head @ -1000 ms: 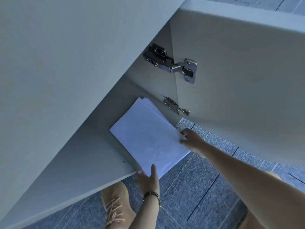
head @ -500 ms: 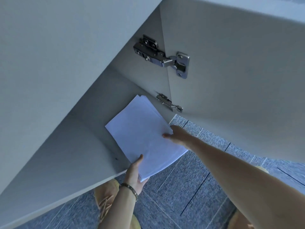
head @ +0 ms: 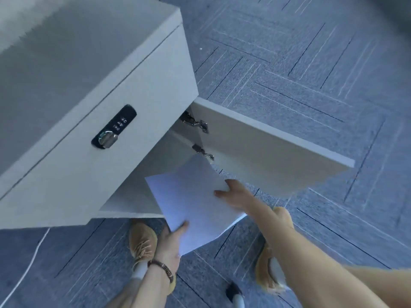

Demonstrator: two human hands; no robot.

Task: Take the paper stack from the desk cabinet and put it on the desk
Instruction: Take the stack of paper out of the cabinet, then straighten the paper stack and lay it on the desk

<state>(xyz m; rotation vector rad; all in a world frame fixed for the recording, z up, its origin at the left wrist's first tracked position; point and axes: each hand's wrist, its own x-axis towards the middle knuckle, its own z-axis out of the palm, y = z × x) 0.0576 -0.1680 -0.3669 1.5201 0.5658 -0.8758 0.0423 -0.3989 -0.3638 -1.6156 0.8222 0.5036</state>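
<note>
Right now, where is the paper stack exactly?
In the head view, lower centre: the paper stack is held by the left hand and the right hand, partly out of the open cabinet, beside its door.

Paper stack in both hands, beside open cabinet

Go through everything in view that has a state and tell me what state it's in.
White paper stack: held, mostly out of the cabinet, bowed.
White cabinet door: open.
Black combination lock: state unreadable.
Left hand: gripping the stack's near edge.
Right hand: gripping its right edge.
</note>
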